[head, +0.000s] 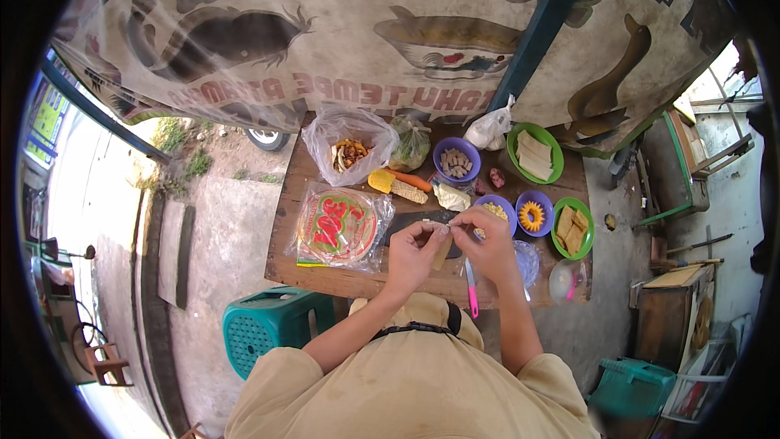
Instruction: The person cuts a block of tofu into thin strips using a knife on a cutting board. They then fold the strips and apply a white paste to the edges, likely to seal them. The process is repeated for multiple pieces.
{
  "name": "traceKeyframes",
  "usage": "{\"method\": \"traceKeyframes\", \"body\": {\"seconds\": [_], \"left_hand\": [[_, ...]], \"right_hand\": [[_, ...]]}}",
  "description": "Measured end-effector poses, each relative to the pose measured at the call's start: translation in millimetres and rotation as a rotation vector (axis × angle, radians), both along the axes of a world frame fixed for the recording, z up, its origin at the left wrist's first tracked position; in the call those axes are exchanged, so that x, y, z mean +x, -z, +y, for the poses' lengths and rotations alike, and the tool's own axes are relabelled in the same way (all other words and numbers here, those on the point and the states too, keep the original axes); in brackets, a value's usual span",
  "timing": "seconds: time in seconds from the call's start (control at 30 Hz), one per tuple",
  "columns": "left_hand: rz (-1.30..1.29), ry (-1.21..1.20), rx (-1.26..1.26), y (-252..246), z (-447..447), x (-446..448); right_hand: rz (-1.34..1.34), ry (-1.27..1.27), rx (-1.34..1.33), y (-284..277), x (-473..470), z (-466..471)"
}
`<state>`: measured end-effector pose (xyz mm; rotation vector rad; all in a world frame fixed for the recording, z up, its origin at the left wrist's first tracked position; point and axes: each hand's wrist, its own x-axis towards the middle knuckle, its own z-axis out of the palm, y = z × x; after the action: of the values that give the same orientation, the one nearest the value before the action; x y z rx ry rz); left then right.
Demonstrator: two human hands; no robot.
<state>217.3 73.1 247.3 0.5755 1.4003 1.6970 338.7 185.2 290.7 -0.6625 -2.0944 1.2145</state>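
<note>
My left hand (415, 251) and my right hand (489, 242) meet over the front middle of the wooden table. Thumbs and fingertips are pinched together on a small pale piece (450, 225), too small to name. Just below the fingers a flat tan strip (440, 255) shows, partly hidden by my left hand. Under the hands lies a dark cutting board (405, 219). A knife with a pink handle (473, 299) rests at the table's front edge, beside my right forearm. Beyond my right hand, a purple bowl of corn kernels (496, 210) is partly covered.
Left on the table (286, 219) lies a plastic pack of round sheets (338, 225). Behind are a partly stripped corn cob (399, 188), a carrot (411, 179), a bag of food (350, 152) and bowls of tempeh-like pieces (456, 163) and fried tofu (571, 230). A green stool (274, 323) stands left.
</note>
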Motion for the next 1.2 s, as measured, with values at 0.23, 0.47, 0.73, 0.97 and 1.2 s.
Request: {"method": "traceKeyframes", "body": {"seconds": [0.23,0.47,0.73,0.97,1.2], "left_hand": [[-0.247,0.068,-0.073,-0.2,-2.8,-4.7],[-0.416,0.108,-0.082,-0.8,-3.3,-7.3],[-0.513,0.114,-0.065,0.0,-6.5,-13.8],[-0.363,0.118,-0.051,-0.3,-8.9,-13.8],[-0.132,0.065,0.000,1.2,-11.5,-0.4]], "right_hand": [[0.042,-0.012,0.177,0.5,1.5,-3.9],[0.018,-0.031,0.162,-1.0,5.6,-5.1],[0.002,-0.067,0.115,-2.5,4.2,-3.9],[-0.033,-0.098,0.047,-3.6,5.9,-1.7],[-0.059,0.038,-0.380,5.0,7.1,-9.9]]}}
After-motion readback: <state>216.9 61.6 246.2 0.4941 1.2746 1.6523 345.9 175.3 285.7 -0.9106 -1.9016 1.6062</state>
